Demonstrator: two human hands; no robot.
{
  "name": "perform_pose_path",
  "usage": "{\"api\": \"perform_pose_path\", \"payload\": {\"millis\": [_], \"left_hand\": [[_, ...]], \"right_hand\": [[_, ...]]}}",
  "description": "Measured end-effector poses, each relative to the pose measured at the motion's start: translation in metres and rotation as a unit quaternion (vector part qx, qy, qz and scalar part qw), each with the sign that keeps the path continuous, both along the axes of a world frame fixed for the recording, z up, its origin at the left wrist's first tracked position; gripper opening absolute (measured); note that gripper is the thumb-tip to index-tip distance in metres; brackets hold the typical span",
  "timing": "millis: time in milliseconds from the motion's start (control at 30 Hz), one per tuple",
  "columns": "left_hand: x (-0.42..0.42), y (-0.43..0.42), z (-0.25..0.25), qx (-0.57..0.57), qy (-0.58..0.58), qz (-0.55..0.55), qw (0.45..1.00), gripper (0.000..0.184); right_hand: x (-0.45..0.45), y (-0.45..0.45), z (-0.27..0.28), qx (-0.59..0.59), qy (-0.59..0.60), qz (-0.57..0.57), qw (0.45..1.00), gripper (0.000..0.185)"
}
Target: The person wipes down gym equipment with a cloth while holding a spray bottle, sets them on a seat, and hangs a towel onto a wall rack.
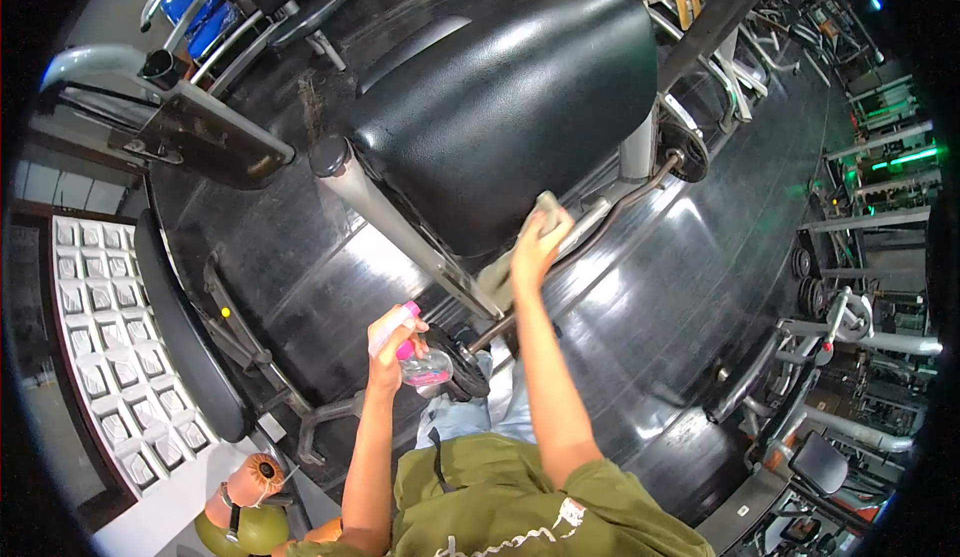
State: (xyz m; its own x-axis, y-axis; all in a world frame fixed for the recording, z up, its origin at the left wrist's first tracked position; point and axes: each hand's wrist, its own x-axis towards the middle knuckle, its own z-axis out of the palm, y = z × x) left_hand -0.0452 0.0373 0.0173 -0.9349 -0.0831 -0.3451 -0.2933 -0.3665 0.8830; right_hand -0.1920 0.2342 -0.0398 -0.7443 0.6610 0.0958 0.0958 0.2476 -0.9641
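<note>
My left hand (392,337) is wrapped round the neck of a clear spray bottle (428,368) with a pink nozzle, held low in front of my body. Farther up, my right hand (541,242) grips a light cloth (546,207) at the near right edge of a black padded bench (510,107). A pale strip hangs below the pad, left of my right wrist; I cannot tell whether it is part of the cloth. A bent metal bar (624,207) runs beneath the right hand.
Weight plates (460,372) sit on the bar's near end, close to my legs. Another black bench (190,327) stands at the left. Gym machines (820,462) and racks line the right side. A person's head (262,477) shows at the bottom left.
</note>
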Motion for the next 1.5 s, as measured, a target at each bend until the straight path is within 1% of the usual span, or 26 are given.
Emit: {"api": "perform_pose_path", "payload": {"millis": [33, 133, 200, 333, 400, 500, 567, 633, 700, 733, 800, 833, 867, 933, 967, 1000, 1033, 1067, 1133, 1200, 1233, 1267, 1333, 1367, 1433, 1500], "left_hand": [[0.001, -0.001, 0.000, 0.001, 0.003, -0.002, 1.000, 0.026], [0.004, -0.001, -0.003, -0.003, 0.009, -0.006, 1.000, 0.028], [0.006, 0.001, -0.006, 0.014, 0.009, -0.005, 1.000, 0.022], [0.005, 0.006, -0.006, 0.006, -0.005, -0.005, 1.000, 0.022], [0.003, 0.009, -0.003, 0.007, -0.005, -0.006, 1.000, 0.022], [-0.002, 0.009, 0.001, 0.009, 0.005, 0.000, 1.000, 0.023], [-0.001, 0.009, 0.004, 0.011, 0.015, 0.009, 1.000, 0.024], [0.002, 0.007, 0.006, 0.009, 0.019, 0.029, 0.999, 0.024], [0.007, 0.004, 0.003, -0.006, 0.034, 0.038, 0.999, 0.027], [0.011, 0.003, 0.001, -0.023, 0.045, 0.040, 0.998, 0.029], [0.017, 0.005, -0.002, -0.032, 0.041, 0.059, 0.997, 0.028], [0.019, 0.007, -0.002, -0.033, 0.025, 0.074, 0.996, 0.028], [0.020, 0.009, -0.002, -0.034, 0.008, 0.087, 0.996, 0.028], [0.015, 0.016, -0.001, -0.033, 0.011, 0.085, 0.996, 0.027], [0.012, 0.021, 0.001, -0.019, 0.011, 0.087, 0.996, 0.027], [0.009, 0.026, 0.003, -0.005, 0.010, 0.090, 0.996, 0.028], [0.003, 0.032, 0.002, -0.026, 0.010, 0.079, 0.996, 0.026], [-0.003, 0.038, 0.004, -0.029, 0.007, 0.077, 0.997, 0.026], [-0.021, 0.051, 0.009, -0.034, 0.005, 0.064, 0.997, 0.027], [-0.035, 0.064, 0.013, -0.047, 0.005, 0.066, 0.997, 0.028], [-0.043, 0.070, 0.014, -0.042, 0.017, 0.067, 0.997, 0.028], [-0.050, 0.076, 0.017, -0.037, 0.029, 0.067, 0.997, 0.028], [-0.063, 0.092, 0.024, -0.053, 0.021, 0.064, 0.996, 0.028], [-0.069, 0.100, 0.024, -0.054, 0.014, 0.074, 0.996, 0.028], [-0.082, 0.116, 0.023, -0.057, 0.016, 0.074, 0.996, 0.028], [-0.095, 0.133, 0.026, -0.050, 0.017, 0.067, 0.996, 0.028]], "right_hand": [[-0.017, 0.015, -0.009, 0.023, 0.011, -0.013, 1.000, 0.033], [-0.023, 0.017, 0.016, -0.051, -0.046, 0.015, 0.998, 0.028], [0.000, -0.008, 0.011, 0.061, 0.014, 0.037, 0.997, 0.025], [0.059, -0.056, -0.001, 0.026, 0.007, 0.133, 0.991, 0.025], [0.070, -0.053, 0.000, 0.018, 0.003, 0.179, 0.984, 0.025], [0.049, -0.030, -0.004, 0.021, 0.007, 0.131, 0.991, 0.025], [0.019, -0.009, -0.020, 0.024, 0.034, 0.056, 0.998, 0.021], [-0.021, 0.021, -0.017, -0.008, 0.008, -0.023, 1.000, 0.020], [-0.053, 0.051, -0.003, -0.056, -0.076, -0.054, 0.994, 0.022], [-0.066, 0.067, -0.022, -0.045, -0.024, -0.049, 0.997, 0.025], [-0.076, 0.083, -0.036, -0.111, -0.031, -0.031, 0.993, 0.029], [-0.071, 0.073, -0.028, -0.089, -0.041, -0.048, 0.994, 0.031], [-0.060, 0.063, -0.020, -0.115, -0.096, -0.039, 0.988, 0.032], [-0.033, 0.037, -0.063, -0.045, -0.030, -0.008, 0.999, 0.035], [-0.013, 0.018, -0.053, -0.073, -0.060, 0.002, 0.996, 0.035], [0.006, 0.004, -0.038, -0.146, -0.114, 0.018, 0.983, 0.033], [0.017, -0.006, -0.038, -0.142, -0.086, 0.033, 0.986, 0.032], [0.025, -0.007, -0.038, -0.179, -0.110, 0.046, 0.977, 0.034], [0.012, 0.008, -0.038, -0.234, -0.100, 0.043, 0.966, 0.035], [-0.018, 0.032, -0.066, -0.297, -0.133, -0.013, 0.946, 0.035], [-0.038, 0.045, -0.063, -0.311, -0.136, -0.043, 0.940, 0.035], [-0.057, 0.062, -0.038, -0.377, -0.113, -0.048, 0.918, 0.028], [-0.092, 0.097, -0.044, -0.432, -0.055, -0.043, 0.899, 0.021], [-0.098, 0.105, -0.047, -0.438, -0.054, -0.047, 0.896, 0.021], [-0.107, 0.120, -0.043, -0.441, -0.138, -0.011, 0.887, 0.021], [-0.093, 0.100, -0.045, -0.408, -0.130, -0.036, 0.903, 0.023]]}}
